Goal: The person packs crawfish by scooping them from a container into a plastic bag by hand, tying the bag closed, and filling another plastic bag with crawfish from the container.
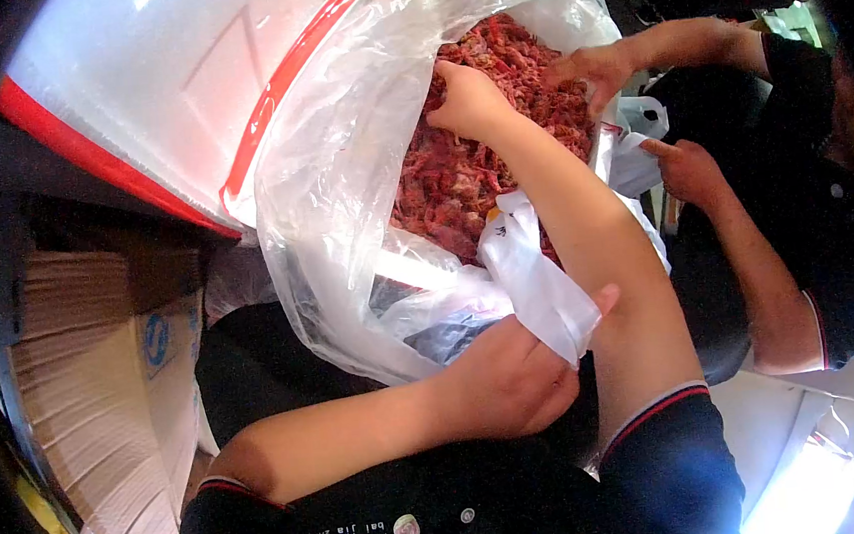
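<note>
Holding a small white plastic bag with dark print (538, 278) in the closed left hand (501, 377); reaching with the right hand (471, 100) into a heap of small, rough, dark-red pieces (441, 191) directly under that grip, with thumb and fingers parted; impossible to tell if holding any. Probably better to scoop with curled fingers than to pinch such tangled-looking pieces. Pin the bag clear of the right forearm (583, 205). Avoid snagging the loose clear plastic liner (324, 175) left of the right grip. Avoid sweeping right: crowded by a co-worker's bare hand (597, 73) near that grip. Find more room between both grips.
</note>
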The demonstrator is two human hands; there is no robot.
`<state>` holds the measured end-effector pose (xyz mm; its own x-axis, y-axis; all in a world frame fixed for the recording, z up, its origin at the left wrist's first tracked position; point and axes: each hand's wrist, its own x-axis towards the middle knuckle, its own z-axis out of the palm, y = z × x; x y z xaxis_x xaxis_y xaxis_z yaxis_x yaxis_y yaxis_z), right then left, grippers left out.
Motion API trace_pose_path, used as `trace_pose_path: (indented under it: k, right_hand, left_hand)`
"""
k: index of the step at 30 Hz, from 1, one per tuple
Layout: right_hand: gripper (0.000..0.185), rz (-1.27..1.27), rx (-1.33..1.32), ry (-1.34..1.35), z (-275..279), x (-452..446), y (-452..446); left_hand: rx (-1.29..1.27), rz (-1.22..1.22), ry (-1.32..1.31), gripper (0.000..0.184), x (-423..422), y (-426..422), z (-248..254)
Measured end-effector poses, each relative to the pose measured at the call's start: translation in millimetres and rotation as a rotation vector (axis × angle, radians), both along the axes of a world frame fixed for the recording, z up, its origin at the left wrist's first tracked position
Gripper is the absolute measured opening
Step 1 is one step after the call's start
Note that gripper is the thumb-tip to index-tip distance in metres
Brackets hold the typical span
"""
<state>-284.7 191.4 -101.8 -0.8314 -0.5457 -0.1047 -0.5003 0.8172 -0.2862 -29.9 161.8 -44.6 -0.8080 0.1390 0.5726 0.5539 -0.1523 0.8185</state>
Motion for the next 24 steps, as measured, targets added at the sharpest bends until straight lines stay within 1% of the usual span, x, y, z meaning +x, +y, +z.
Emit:
trace_pose_path:
  k: [3,5,6,7,9,10,11,13,14,15,17,18,19,20,21,23,24]
  right_hand:
    - [0.059,0.010,0.012,-0.030,16,7,13]
    - [0.060,-0.182,-0.060,-0.262,31,12,23]
    - [0.056,-0.217,-0.219,-0.410,35,14,31]
    - [0.056,-0.215,-0.217,-0.405,48,22,33]
    - [0.053,-0.420,-0.689,-0.902,80,42,38]
    - [0.044,-0.547,-0.800,-0.839,93,60,34]
    - [0.044,-0.548,-0.800,-0.830,90,59,43]
    - [0.039,-0.437,-1.021,-1.133,83,56,64]
    - [0.038,-0.334,-1.176,-1.199,83,62,69]
    - [0.038,-0.335,-1.178,-1.193,87,67,74]
    - [0.038,-0.069,-1.422,-1.328,95,77,87]
    - [0.046,-0.064,-1.526,-1.331,96,83,98]
    - [0.047,-0.035,-1.492,-1.131,100,94,110]
    - [0.046,0.060,-1.438,-1.026,106,102,121]
    - [0.044,0.150,-1.377,-0.923,110,110,129]
    - [0.036,0.012,-1.122,-0.761,116,130,143]
    - [0.031,-0.175,-0.911,-0.793,123,142,139]
  left_hand:
    - [-0.030,-0.034,-0.030,0.074,1,0,0]
    - [-0.017,0.039,0.000,0.072,2,0,4]
    - [-0.015,0.042,0.005,0.072,3,1,5]
    - [-0.019,0.025,-0.026,0.071,3,2,6]
    - [-0.021,0.006,-0.050,0.069,2,2,8]
    - [-0.022,-0.002,-0.076,0.068,2,2,9]
    - [-0.022,-0.009,-0.103,0.067,3,2,10]
    - [-0.050,0.004,-0.080,0.067,3,5,9]
    - [-0.081,0.020,-0.066,0.067,3,6,7]
    - [-0.080,0.016,-0.061,0.067,2,6,6]
    - [-0.043,0.044,-0.034,0.069,1,6,6]
    - [-0.043,0.045,-0.034,0.069,1,6,7]
    - [0.008,0.016,-0.091,0.070,1,5,10]
    - [0.058,-0.012,-0.148,0.071,0,4,12]
    - [0.061,-0.011,-0.152,0.071,-1,3,13]
    - [0.173,0.009,-0.278,0.073,-3,1,14]
    - [0.149,0.034,-0.272,0.074,-6,-5,19]
